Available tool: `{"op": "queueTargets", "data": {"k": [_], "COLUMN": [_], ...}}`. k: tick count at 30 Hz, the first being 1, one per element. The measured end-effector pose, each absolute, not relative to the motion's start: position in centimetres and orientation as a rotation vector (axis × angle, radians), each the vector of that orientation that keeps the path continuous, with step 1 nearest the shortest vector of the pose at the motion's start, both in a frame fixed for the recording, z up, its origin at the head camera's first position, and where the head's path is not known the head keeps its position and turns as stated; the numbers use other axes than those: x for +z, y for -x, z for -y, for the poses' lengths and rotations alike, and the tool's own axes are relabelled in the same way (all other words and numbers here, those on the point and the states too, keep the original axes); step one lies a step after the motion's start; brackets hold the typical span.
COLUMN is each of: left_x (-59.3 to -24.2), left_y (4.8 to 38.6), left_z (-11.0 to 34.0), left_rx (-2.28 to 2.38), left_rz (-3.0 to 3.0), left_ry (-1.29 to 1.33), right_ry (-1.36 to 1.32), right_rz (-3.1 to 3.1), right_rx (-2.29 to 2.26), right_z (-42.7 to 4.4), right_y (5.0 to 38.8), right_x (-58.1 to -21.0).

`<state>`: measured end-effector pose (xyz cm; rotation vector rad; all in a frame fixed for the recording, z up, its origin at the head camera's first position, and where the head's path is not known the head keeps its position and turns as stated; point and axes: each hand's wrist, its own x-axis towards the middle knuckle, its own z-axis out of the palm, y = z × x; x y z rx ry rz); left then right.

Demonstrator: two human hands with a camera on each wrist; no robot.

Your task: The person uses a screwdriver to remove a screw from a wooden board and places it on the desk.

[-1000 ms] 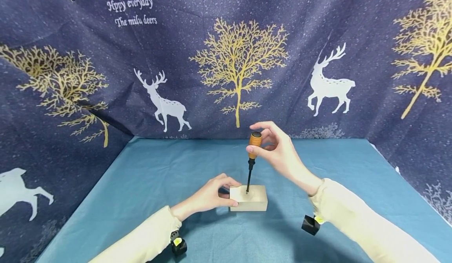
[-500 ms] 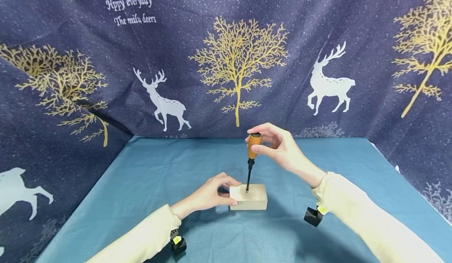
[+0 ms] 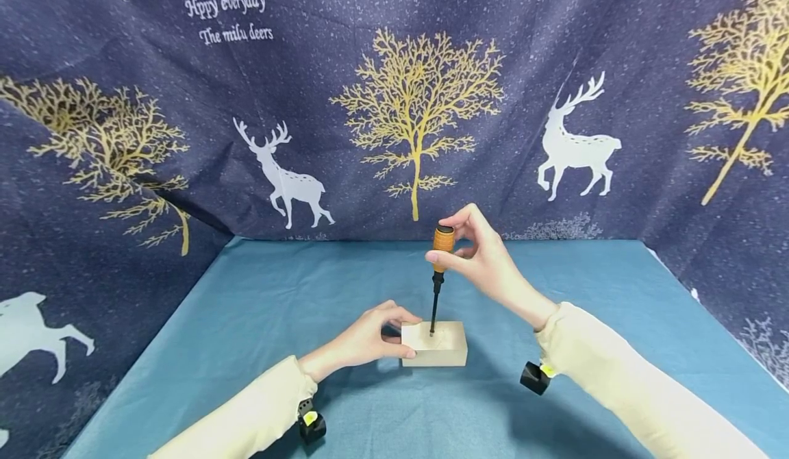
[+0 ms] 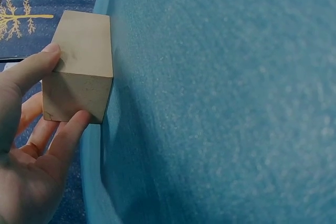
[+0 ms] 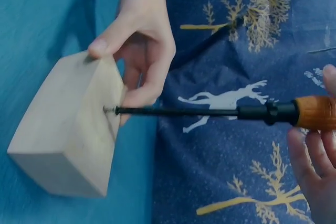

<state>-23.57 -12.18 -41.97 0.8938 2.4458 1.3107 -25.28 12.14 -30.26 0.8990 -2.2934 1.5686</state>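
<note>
A pale wooden block (image 3: 445, 349) lies on the blue cloth, its left end gripped by my left hand (image 3: 364, 339) between thumb and fingers; the left wrist view shows the thumb on one face of the block (image 4: 84, 45). My right hand (image 3: 490, 267) pinches the orange handle of a screwdriver (image 3: 443, 248) with thumb and fingers. The screwdriver stands nearly upright, its black shaft running down to the block's top. In the right wrist view, the tip of the screwdriver (image 5: 184, 112) meets a small screw (image 5: 109, 109) that sticks out of the block.
Blue cloth (image 3: 296, 288) covers the table around the block. Behind it hangs a dark blue curtain (image 3: 370, 171) with white deer and golden trees. A small black device (image 3: 312, 428) is on the left wrist, another (image 3: 535, 378) on the right.
The right hand's fingers have shifted around the handle, closing round it and then loosening again, and the screwdriver has become slightly more upright. The left hand and block have stayed put.
</note>
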Motion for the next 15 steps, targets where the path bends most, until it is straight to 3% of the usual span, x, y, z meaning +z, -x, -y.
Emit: {"op": "queueTargets", "data": {"k": [15], "left_x": [-41.8], "left_y": [23.5], "left_z": [12.2], "left_rx": [1.306], "left_rz": [-2.436], "left_ry": [-0.897], "right_ry": [-0.872], "right_rz": [2.270], "right_rx": [1.699], "right_z": [-13.1], "right_y": [25.0], "right_x": [-29.8]}}
